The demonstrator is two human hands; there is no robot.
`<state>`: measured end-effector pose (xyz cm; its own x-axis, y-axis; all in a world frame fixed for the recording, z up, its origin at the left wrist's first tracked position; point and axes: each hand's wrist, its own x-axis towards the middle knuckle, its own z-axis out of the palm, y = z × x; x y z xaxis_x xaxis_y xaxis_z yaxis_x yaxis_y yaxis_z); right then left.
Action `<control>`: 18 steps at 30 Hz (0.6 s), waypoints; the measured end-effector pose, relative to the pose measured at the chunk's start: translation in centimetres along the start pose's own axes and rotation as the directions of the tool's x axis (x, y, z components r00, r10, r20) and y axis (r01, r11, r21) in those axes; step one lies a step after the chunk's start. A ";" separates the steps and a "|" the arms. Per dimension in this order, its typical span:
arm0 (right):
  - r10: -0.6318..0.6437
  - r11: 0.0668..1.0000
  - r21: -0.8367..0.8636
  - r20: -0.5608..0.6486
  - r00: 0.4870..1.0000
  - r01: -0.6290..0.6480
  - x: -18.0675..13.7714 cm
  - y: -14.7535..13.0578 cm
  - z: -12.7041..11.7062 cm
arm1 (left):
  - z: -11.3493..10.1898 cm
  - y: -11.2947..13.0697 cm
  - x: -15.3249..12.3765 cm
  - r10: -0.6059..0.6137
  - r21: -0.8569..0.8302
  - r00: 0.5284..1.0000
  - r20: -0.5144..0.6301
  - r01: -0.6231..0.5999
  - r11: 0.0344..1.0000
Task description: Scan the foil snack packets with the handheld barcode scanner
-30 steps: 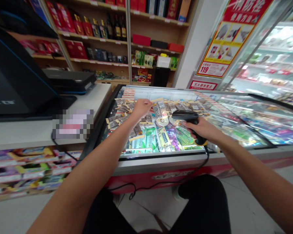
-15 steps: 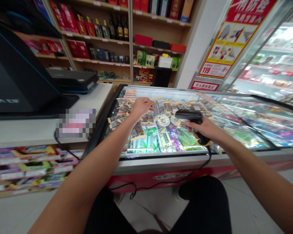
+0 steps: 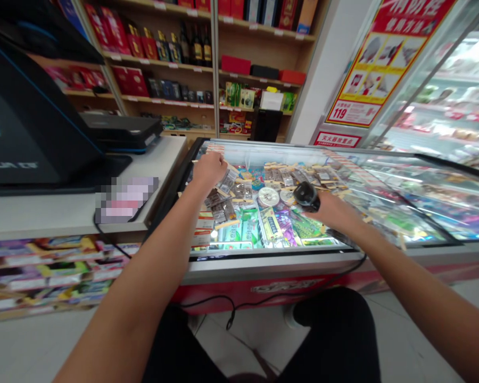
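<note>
My right hand (image 3: 332,211) is wrapped round a black handheld barcode scanner (image 3: 306,196), its head turned away above the glass-topped chest. To the left, my left hand (image 3: 209,169) is closed, fingers curled down, on a small clear packet (image 3: 229,180) with dark contents; the fingertips are partly hidden behind the hand. More such packets (image 3: 222,208) with tan strips lie spread over the glass below and right of it. Between the hands are a round white-lidded tub (image 3: 268,197) and green and purple packs (image 3: 249,226), seen in the chest.
The glass-topped chest (image 3: 263,261) spans the space before my knees. On the left, a counter (image 3: 64,215) carries a dark terminal (image 3: 32,133) and a blurred flat item (image 3: 126,201). The scanner's black cable (image 3: 271,296) hangs across the chest's front. Shelves (image 3: 159,64) stand behind.
My left hand has moved left with a packet, away from the middle of the chest. My right hand has turned the scanner so its head points away and it sits slightly further left.
</note>
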<state>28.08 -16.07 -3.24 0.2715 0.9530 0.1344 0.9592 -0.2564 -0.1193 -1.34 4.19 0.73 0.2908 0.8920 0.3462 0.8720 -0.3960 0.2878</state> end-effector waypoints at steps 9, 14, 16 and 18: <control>0.021 0.972 0.233 -0.176 0.984 0.021 -1.0 -1.5 -0.8 | 1.0 2.7 -2.0 0.216 0.127 0.971 -0.105 -0.202 0.971; 0.029 0.889 0.446 -0.284 0.958 0.106 -1.6 -3.3 -1.5 | 2.3 6.9 -3.8 0.431 -0.615 0.876 0.215 -0.221 0.757; 0.005 0.867 0.478 -0.295 0.955 0.143 -1.7 -4.1 -1.7 | 2.8 8.2 -4.6 0.472 -0.781 0.845 0.253 -0.110 0.615; -0.002 0.855 0.493 -0.302 0.953 0.158 -1.9 -4.6 -1.8 | 3.2 8.7 -4.9 0.433 -0.837 0.869 0.239 -0.042 0.546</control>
<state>23.28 -17.02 -1.15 0.2805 0.8603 0.4257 0.8245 0.0111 -0.5658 6.13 -2.94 -1.29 0.7241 0.6563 0.2119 0.1348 -0.4360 0.8898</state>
